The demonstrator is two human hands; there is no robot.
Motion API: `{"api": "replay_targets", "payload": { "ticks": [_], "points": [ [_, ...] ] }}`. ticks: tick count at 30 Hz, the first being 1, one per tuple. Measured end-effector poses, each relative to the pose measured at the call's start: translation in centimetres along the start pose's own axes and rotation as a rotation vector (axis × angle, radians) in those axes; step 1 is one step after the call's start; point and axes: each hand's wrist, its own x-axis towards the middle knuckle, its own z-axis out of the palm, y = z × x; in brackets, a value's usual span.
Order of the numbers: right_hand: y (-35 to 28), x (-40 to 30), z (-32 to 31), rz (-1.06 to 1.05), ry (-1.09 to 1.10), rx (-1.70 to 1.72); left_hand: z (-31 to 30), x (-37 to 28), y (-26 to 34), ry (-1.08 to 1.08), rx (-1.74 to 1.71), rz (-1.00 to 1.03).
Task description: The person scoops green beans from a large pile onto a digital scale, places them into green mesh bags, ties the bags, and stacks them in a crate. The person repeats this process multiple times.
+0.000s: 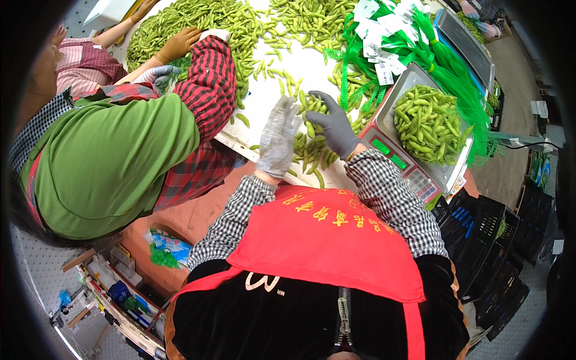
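Observation:
My left hand (pixel 280 137), in a pale grey glove, is held flat above the white tabletop (pixel 299 63) with its fingers stretched forward. Facing it, my right hand (pixel 334 123) wears a dark grey glove, thumb and forefinger spread. Green soybean pods (pixel 313 105) lie between the two hands, right by the right thumb and forefinger; whether those fingers grip any is unclear. More loose pods (pixel 315 150) are heaped below the hands, near the table's front edge. To the right, a digital scale (pixel 382 146) with lit green displays carries a pile of pods (pixel 427 123) on its metal pan.
Green mesh bags (pixel 423 54) with white tags (pixel 384 72) lie beyond the scale. A second scale (pixel 465 45) stands behind them. Close on my left, a co-worker in a green top (pixel 117 162) reaches over a large pod heap (pixel 180 22). Black crates (pixel 481 243) are stacked at right.

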Motion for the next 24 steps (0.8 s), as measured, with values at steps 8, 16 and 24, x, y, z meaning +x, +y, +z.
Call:
{"api": "replay_targets", "payload": {
  "ticks": [8, 16, 24],
  "points": [
    [-5.6, -3.5, -2.2, 0.045, -0.065, 0.410, -1.7, 2.8, 2.0, 0.151, 0.932, 0.223],
    [-16.0, -13.7, -6.4, -0.237, -0.041, 0.445, 11.2, 3.8, -0.8, -0.209, 1.041, 0.418],
    [-23.4, -24.3, -15.0, -0.689, 0.225, 0.223, 29.2, 3.4, -2.9, -0.612, 1.285, 0.480]
  ]
}}
